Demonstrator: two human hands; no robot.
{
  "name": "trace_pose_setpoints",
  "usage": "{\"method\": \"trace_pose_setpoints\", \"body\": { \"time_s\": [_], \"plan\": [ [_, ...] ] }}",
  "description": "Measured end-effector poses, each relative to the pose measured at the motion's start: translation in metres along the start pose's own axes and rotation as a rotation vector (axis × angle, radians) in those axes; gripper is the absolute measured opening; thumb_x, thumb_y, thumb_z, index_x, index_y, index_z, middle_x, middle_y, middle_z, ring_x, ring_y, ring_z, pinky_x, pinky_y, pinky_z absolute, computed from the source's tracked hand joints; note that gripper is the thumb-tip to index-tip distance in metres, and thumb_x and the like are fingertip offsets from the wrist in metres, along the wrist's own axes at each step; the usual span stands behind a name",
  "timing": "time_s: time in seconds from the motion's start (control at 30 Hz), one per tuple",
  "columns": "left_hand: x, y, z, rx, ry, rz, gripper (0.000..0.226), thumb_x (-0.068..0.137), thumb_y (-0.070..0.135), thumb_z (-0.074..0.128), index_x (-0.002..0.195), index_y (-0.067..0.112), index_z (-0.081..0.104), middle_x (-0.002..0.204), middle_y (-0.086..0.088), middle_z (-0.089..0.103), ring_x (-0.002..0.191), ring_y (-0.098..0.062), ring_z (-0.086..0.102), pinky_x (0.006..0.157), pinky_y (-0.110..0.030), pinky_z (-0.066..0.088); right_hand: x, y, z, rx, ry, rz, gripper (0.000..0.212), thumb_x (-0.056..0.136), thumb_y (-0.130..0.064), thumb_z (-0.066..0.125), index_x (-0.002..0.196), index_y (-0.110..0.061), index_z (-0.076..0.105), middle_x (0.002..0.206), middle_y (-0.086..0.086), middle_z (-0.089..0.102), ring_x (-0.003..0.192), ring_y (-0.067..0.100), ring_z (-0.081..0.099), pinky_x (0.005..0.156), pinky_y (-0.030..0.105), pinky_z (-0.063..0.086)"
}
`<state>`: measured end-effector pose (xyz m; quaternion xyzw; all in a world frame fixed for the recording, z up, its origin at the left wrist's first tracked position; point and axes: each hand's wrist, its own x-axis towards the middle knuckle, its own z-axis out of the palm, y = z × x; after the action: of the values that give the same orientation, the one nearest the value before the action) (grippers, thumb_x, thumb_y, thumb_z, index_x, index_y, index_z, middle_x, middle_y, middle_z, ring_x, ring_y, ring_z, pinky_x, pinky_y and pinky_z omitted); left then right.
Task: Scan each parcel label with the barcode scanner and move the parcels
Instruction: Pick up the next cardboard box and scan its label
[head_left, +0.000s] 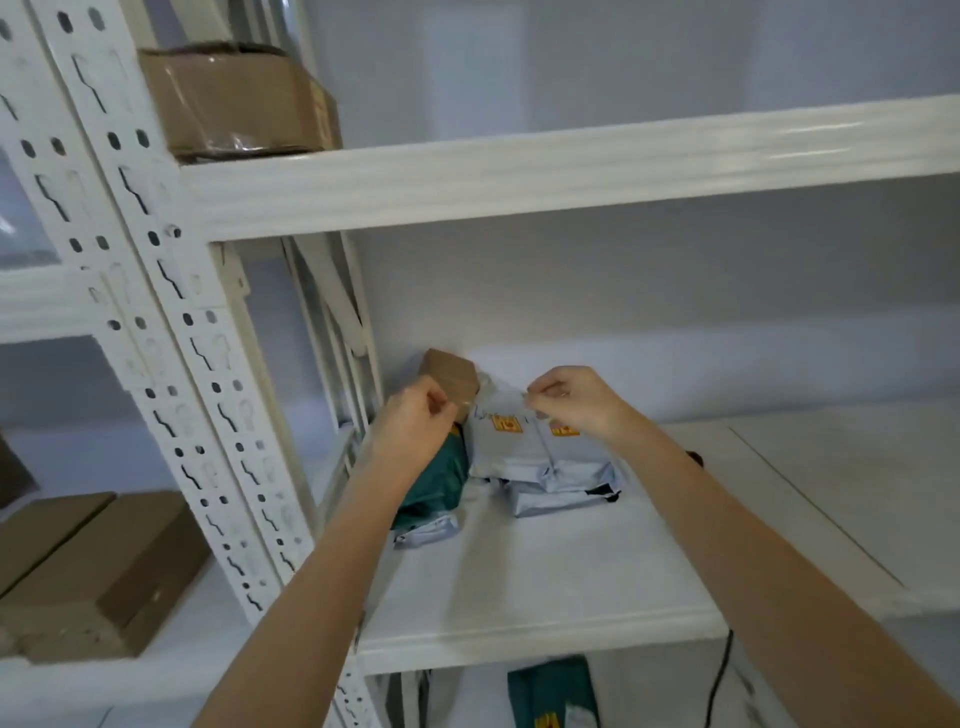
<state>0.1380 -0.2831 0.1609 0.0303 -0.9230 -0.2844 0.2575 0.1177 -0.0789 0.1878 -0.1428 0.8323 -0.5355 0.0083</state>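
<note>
Two bare hands reach into the middle bay of a white metal shelving rack (519, 171), toward a small cluster of parcels at the back of the white shelf board (545, 571). The left hand (415, 415) sits at about nine o'clock of the cluster, fingers curled, right against a small brown cardboard box (451, 376); whether it actually grips the box or only touches it I cannot tell. The right hand (574, 397) is at about two o'clock, its fingertips pinched together at the top edge of a pale grey plastic mailer bag with orange-yellow printed marks (511, 441); it seems to hold that edge, though blur hides the contact. A dark green plastic mailer bag (439, 480) lies at seven o'clock of the grey one, partly under the left forearm, and more grey bags lie stacked beneath.

No barcode scanner is clearly in view; a black cable (719, 675) hangs below the shelf at about five o'clock, and a small dark object shows just behind the right forearm.

The risks, as I judge them: a pinch on thin, slippery film may slide off when lifted; pulling the top bag could drag the ones beneath toward the shelf edge; and nudging the box could push it against the rear wall. A crumpled label might also fail to scan.
</note>
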Motion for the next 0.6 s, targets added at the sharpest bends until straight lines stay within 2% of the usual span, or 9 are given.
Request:
{"method": "trace_pose_setpoints", "body": {
  "time_s": [0.1, 0.27, 0.37, 0.43, 0.47, 0.5, 0.53, 0.57, 0.6],
  "plan": [
    [0.009, -0.021, 0.022, -0.02, -0.069, -0.088, 0.012, 0.089, 0.024, 0.057, 0.096, 0.015, 0.06, 0.095, -0.003, 0.067, 0.09, -0.022, 0.061, 0.07, -0.027, 0.041, 0.02, 0.021, 0.011, 0.035, -0.056, 0.087, 0.018, 0.084, -0.012, 0.065, 0.1, -0.003, 0.061, 0.093, 0.013, 0.061, 0.083, 0.02, 0.058, 0.072, 0.029, 0.05],
    [0.037, -0.043, 0.048, -0.083, -0.041, -0.163, 0.018, 0.089, 0.02, 0.057, 0.102, 0.006, 0.057, 0.098, -0.013, 0.066, 0.091, -0.028, 0.061, 0.072, -0.033, 0.045, 0.07, 0.048, 0.034, 0.039, -0.101, 0.155, 0.019, 0.085, -0.018, 0.066, 0.097, -0.006, 0.058, 0.1, 0.015, 0.061, 0.08, 0.016, 0.059, 0.066, 0.023, 0.051],
    [0.068, -0.056, 0.057, -0.044, -0.058, -0.211, 0.027, 0.091, 0.025, 0.055, 0.107, 0.004, 0.053, 0.099, -0.016, 0.064, 0.09, -0.031, 0.06, 0.071, -0.035, 0.045, 0.105, 0.055, 0.05, 0.043, -0.069, 0.182, 0.046, 0.084, -0.024, 0.065, 0.116, 0.007, 0.054, 0.121, 0.03, 0.056, 0.095, 0.029, 0.062, 0.064, 0.022, 0.047],
    [0.087, -0.064, 0.064, -0.008, -0.105, -0.232, 0.035, 0.092, 0.032, 0.053, 0.11, 0.002, 0.052, 0.107, -0.019, 0.059, 0.096, -0.032, 0.057, 0.073, -0.034, 0.044, 0.128, 0.057, 0.061, 0.003, -0.057, 0.186, 0.055, 0.085, -0.03, 0.062, 0.129, -0.001, 0.048, 0.131, 0.022, 0.053, 0.104, 0.026, 0.058, 0.077, 0.028, 0.047],
    [0.096, -0.067, 0.069, -0.004, -0.125, -0.247, 0.039, 0.092, 0.035, 0.051, 0.112, 0.001, 0.051, 0.112, -0.02, 0.056, 0.102, -0.033, 0.055, 0.079, -0.036, 0.046, 0.138, 0.057, 0.066, -0.007, -0.065, 0.194, 0.057, 0.087, -0.031, 0.059, 0.135, -0.003, 0.043, 0.132, 0.017, 0.052, 0.105, 0.023, 0.056, 0.082, 0.029, 0.045],
    [0.103, -0.07, 0.073, -0.013, -0.135, -0.263, 0.043, 0.093, 0.038, 0.051, 0.115, 0.001, 0.05, 0.117, -0.021, 0.054, 0.108, -0.035, 0.052, 0.087, -0.04, 0.047, 0.148, 0.057, 0.07, -0.006, -0.075, 0.2, 0.058, 0.088, -0.03, 0.056, 0.138, -0.003, 0.04, 0.126, 0.014, 0.055, 0.099, 0.019, 0.054, 0.081, 0.027, 0.044],
    [0.108, -0.073, 0.078, -0.031, -0.139, -0.282, 0.047, 0.093, 0.041, 0.05, 0.12, 0.002, 0.048, 0.121, -0.02, 0.052, 0.112, -0.035, 0.051, 0.093, -0.044, 0.045, 0.157, 0.058, 0.075, 0.001, -0.086, 0.206, 0.057, 0.089, -0.028, 0.053, 0.138, -0.002, 0.04, 0.111, 0.01, 0.059, 0.088, 0.015, 0.053, 0.074, 0.024, 0.044],
    [0.113, -0.075, 0.083, -0.049, -0.141, -0.303, 0.053, 0.093, 0.044, 0.049, 0.124, 0.001, 0.046, 0.124, -0.02, 0.051, 0.114, -0.035, 0.05, 0.097, -0.046, 0.044, 0.165, 0.061, 0.079, 0.003, -0.091, 0.209, 0.054, 0.089, -0.027, 0.052, 0.135, 0.001, 0.042, 0.093, 0.005, 0.058, 0.077, 0.012, 0.051, 0.064, 0.022, 0.042],
    [0.118, -0.076, 0.088, -0.06, -0.142, -0.331, 0.06, 0.093, 0.05, 0.047, 0.127, 0.0, 0.044, 0.127, -0.02, 0.051, 0.116, -0.035, 0.05, 0.098, -0.046, 0.043, 0.173, 0.063, 0.083, 0.007, -0.088, 0.215, 0.051, 0.089, -0.024, 0.051, 0.132, 0.003, 0.045, 0.084, 0.001, 0.054, 0.071, 0.01, 0.05, 0.059, 0.021, 0.042]
  ]
}}
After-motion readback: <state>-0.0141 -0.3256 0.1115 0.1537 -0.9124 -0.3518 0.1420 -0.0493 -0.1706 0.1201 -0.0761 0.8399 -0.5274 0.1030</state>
